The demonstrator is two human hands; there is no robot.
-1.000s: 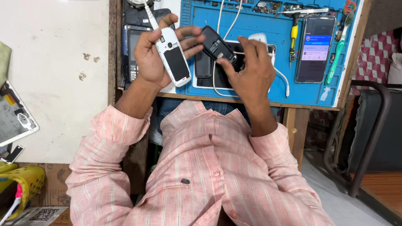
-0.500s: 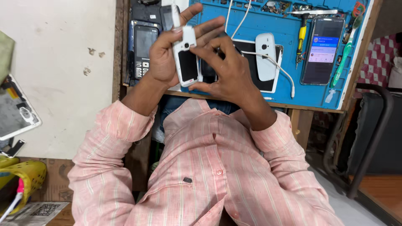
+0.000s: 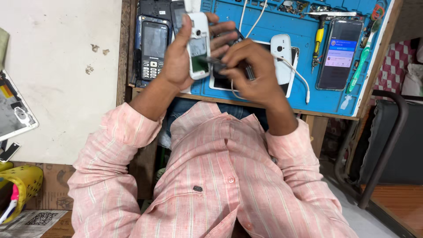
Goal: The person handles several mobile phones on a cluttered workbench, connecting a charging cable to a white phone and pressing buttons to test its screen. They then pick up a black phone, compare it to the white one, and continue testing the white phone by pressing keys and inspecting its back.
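Observation:
My left hand (image 3: 176, 59) grips a white keypad phone (image 3: 198, 46) upright above the blue work mat (image 3: 304, 94). The phone's open back faces up and shows a green inner board. My right hand (image 3: 253, 77) is pressed close against the phone's right side, its fingers closed on a small dark flat part (image 3: 217, 61) that touches the phone. Most of that part is hidden under the fingers. Both forearms, in a pink striped shirt, reach up from below.
Two black keypad phones (image 3: 152, 48) lie left of the mat. On the mat are a white phone (image 3: 280, 52) on a tablet, a white cable (image 3: 299, 79), a yellow-handled screwdriver (image 3: 318, 42), a lit smartphone (image 3: 339, 53) and a green toothbrush (image 3: 363, 59). A dark chair (image 3: 387, 145) stands at the right.
My hands have come together. The white phone has turned from screen side to open back, and my right hand has carried the dark part left against it.

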